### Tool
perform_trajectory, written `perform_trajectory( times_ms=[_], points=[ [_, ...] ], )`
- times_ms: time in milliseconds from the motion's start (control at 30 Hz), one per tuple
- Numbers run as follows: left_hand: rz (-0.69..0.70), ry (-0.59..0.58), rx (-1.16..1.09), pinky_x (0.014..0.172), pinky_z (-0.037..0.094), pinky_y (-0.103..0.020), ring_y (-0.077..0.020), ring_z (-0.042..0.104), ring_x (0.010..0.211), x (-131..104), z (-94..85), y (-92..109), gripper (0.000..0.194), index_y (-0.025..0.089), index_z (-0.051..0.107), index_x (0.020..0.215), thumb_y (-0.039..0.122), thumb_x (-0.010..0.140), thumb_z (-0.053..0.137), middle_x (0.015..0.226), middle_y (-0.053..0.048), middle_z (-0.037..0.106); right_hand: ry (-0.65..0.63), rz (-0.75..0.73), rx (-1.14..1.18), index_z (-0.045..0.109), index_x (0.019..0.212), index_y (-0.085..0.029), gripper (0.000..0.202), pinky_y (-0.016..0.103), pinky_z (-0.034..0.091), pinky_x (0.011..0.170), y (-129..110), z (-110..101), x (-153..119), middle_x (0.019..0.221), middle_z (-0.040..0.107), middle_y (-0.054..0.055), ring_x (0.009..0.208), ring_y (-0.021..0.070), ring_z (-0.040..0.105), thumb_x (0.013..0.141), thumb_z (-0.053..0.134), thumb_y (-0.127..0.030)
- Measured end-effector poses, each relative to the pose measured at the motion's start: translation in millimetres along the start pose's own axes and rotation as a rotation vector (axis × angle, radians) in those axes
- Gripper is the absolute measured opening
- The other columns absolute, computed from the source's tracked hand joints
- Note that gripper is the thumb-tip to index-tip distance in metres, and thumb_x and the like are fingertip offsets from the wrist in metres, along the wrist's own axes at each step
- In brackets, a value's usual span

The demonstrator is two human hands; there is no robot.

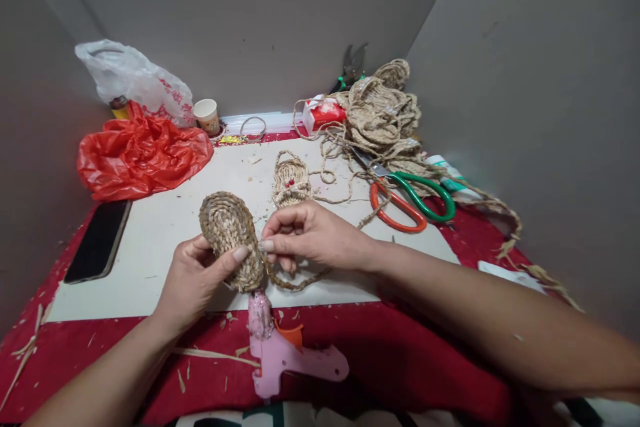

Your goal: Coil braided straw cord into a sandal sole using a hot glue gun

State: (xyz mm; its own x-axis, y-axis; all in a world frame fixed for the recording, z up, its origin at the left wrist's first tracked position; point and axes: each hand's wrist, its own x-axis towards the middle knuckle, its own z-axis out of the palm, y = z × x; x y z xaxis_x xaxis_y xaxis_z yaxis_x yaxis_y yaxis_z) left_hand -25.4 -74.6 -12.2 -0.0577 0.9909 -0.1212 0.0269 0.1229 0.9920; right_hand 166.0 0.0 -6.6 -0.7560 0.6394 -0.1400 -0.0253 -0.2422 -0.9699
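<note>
My left hand [200, 273] grips an oval sole of coiled straw rope [230, 230], thumb on its face and fingers behind. At the sole's right edge my right hand [295, 237] pinches with thumb and forefinger; what exactly lies between them is too small to make out. From that edge a braided straw cord [300, 285] loops down and runs right under my right forearm. Just below the sole lies a pink glue gun [290, 357] with an orange trigger, its nozzle end close to the sole. Behind my right hand rests a small woven straw slipper [291, 180] with a red bead.
Scissors [400, 197] with green and orange handles lie at right by a heap of straw cord [383, 113]. A phone [99, 240], red plastic bag [143, 153], white bag [135, 80], paper cup [206, 117] and tissue pack [323, 113] surround the white board [165, 273].
</note>
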Motion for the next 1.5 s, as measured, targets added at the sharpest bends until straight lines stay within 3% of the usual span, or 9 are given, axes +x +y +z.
perform_trajectory(
  times_ms=[233, 433, 500, 600, 833, 1100, 1300, 1500],
  points=[
    [-0.041, 0.038, -0.015, 0.06, 0.053, -0.019, -0.0136, 0.067, 0.063, -3, 4.3, -4, 0.017, 0.015, 0.074, 0.078, 0.029, 0.071, 0.08, 0.073, -0.002, 0.076, 0.08, 0.057, -0.038, 0.061, 0.071, -0.013, 0.034, 0.014, 0.043, 0.043, 3, 5, -1, 0.056, 0.062, -0.004, 0.043, 0.0041, 0.053, 0.067, 0.081, -0.04],
    [-0.069, 0.0, -0.077, 0.066, 0.055, -0.025, -0.0168, 0.068, 0.068, -4, 1.8, -6, 0.021, 0.014, 0.073, 0.084, 0.031, 0.073, 0.077, 0.078, -0.005, 0.077, -0.022, 0.059, -0.048, 0.066, 0.075, -0.011, 0.04, 0.019, 0.05, 0.046, -6, -3, -3, 0.066, 0.068, 0.001, 0.049, 0.0085, 0.062, 0.069, 0.077, -0.049],
    [-0.067, 0.002, -0.081, 0.068, 0.055, -0.025, -0.0172, 0.069, 0.07, -3, 1.4, -8, 0.021, 0.015, 0.074, 0.086, 0.031, 0.073, 0.077, 0.082, -0.005, 0.077, 0.014, 0.038, -0.042, 0.067, 0.076, -0.012, 0.042, 0.02, 0.051, 0.047, -8, -5, -3, 0.066, 0.069, 0.001, 0.049, 0.0088, 0.062, 0.068, 0.077, -0.051],
    [-0.062, 0.023, -0.047, 0.066, 0.055, -0.025, -0.0184, 0.068, 0.072, -2, 2.3, -9, 0.023, 0.015, 0.074, 0.085, 0.033, 0.071, 0.078, 0.081, -0.006, 0.077, 0.098, -0.006, -0.042, 0.067, 0.074, -0.013, 0.037, 0.018, 0.048, 0.046, -7, -3, -3, 0.06, 0.066, -0.002, 0.046, 0.0067, 0.058, 0.065, 0.081, -0.046],
    [-0.096, 0.017, -0.051, 0.066, 0.054, -0.025, -0.0179, 0.067, 0.069, -1, 5.8, -11, 0.026, 0.014, 0.075, 0.085, 0.035, 0.071, 0.079, 0.078, -0.006, 0.076, 0.097, 0.01, -0.025, 0.066, 0.071, -0.012, 0.033, 0.016, 0.044, 0.046, 1, 4, -3, 0.055, 0.062, -0.003, 0.046, 0.0059, 0.056, 0.065, 0.083, -0.04],
    [-0.156, 0.032, -0.147, 0.063, 0.054, -0.025, -0.0174, 0.067, 0.064, -5, 12.9, -11, 0.025, 0.013, 0.075, 0.079, 0.033, 0.065, 0.083, 0.072, -0.006, 0.075, 0.159, -0.012, -0.102, 0.064, 0.069, -0.014, 0.025, 0.018, 0.042, 0.046, 14, 10, -2, 0.054, 0.06, -0.003, 0.046, 0.0069, 0.054, 0.074, 0.075, -0.036],
    [-0.147, -0.024, -0.175, 0.066, 0.053, -0.025, -0.016, 0.067, 0.067, -2, 10.4, -14, 0.022, 0.014, 0.075, 0.085, 0.033, 0.073, 0.077, 0.079, -0.006, 0.076, 0.081, 0.069, -0.059, 0.068, 0.07, -0.012, 0.035, 0.02, 0.05, 0.05, 1, -2, 0, 0.06, 0.067, 0.0, 0.049, 0.0089, 0.06, 0.065, 0.082, -0.043],
    [-0.125, 0.0, -0.16, 0.068, 0.053, -0.027, -0.018, 0.067, 0.073, -1, 7.5, -17, 0.027, 0.013, 0.074, 0.09, 0.035, 0.073, 0.077, 0.083, -0.007, 0.076, 0.173, -0.007, -0.098, 0.07, 0.07, -0.012, 0.034, 0.02, 0.05, 0.05, -1, -3, -3, 0.055, 0.065, 0.0, 0.047, 0.0083, 0.058, 0.066, 0.081, -0.044]
  ],
)
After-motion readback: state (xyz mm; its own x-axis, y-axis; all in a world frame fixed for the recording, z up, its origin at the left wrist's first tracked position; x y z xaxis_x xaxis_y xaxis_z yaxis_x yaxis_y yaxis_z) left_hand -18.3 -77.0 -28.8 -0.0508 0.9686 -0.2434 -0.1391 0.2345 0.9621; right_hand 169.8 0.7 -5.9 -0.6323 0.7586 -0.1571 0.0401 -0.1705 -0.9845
